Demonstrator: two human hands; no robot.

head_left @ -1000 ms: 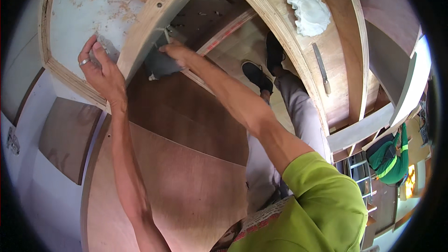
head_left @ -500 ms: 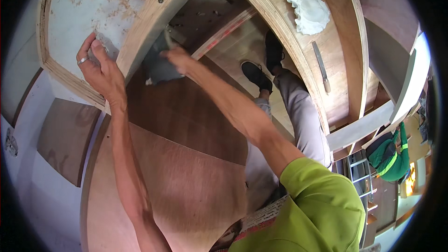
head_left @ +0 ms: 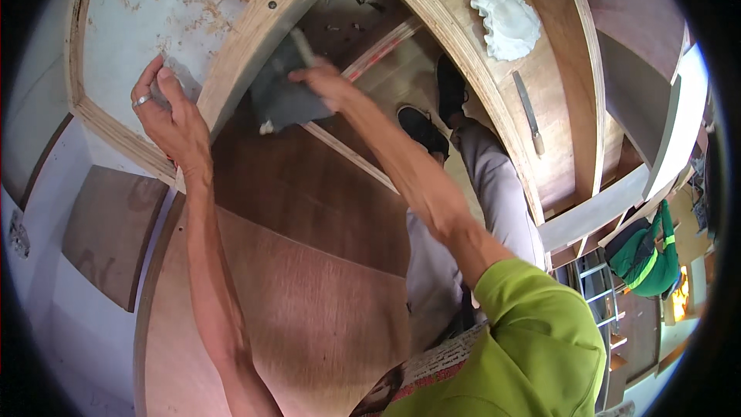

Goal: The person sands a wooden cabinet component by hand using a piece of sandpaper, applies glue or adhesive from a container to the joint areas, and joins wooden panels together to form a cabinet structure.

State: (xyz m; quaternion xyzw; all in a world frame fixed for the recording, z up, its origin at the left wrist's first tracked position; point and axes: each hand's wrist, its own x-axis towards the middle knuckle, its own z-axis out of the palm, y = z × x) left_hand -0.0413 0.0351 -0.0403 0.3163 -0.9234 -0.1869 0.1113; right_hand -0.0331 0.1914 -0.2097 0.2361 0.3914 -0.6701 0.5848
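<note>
My left hand (head_left: pixel 171 112), a ring on one finger, rests by the corner of a wood-edged cabinet frame (head_left: pixel 251 27). Its fingers are loosely bent and apart from the thumb, and nothing shows between them. Farther right, my right hand (head_left: pixel 326 86) is closed on a dark grey sheet (head_left: pixel 287 93) held against the outer side of that frame. Motion smears the sheet, so whether it is cloth or abrasive paper is unclear. A pale strip shows along its top, and a small whitish bit at its lower corner.
Brown dust lies on the white panel (head_left: pixel 143 19) inside the frame. To the right, a plywood compartment holds a crumpled white cloth or paper (head_left: pixel 507 21) and a long flat file (head_left: pixel 527 112). A plywood panel (head_left: pixel 309 301) is before me. A person in green (head_left: pixel 647 259) is near a ladder (head_left: pixel 598 286).
My right hand and the grey sheet have shifted a little to the right along the frame's side. The left hand has barely moved.
</note>
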